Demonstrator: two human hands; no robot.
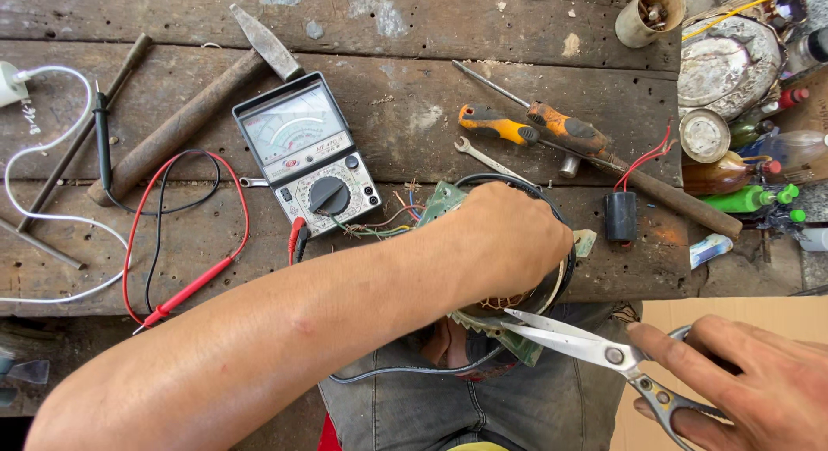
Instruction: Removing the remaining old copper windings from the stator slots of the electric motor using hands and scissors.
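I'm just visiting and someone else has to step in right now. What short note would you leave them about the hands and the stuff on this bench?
Left hand: clasped over a round motor coil with a green circuit board, held at the bench edge above the lap.
Right hand: holds scissors, blades open, tips at the coil's lower edge.
Analog multimeter lies nearby, its red probe unused.
Cut done: cannot tell. Black capacitor lies loose.

Head camera looks steeply down, close over workbench (414,37).
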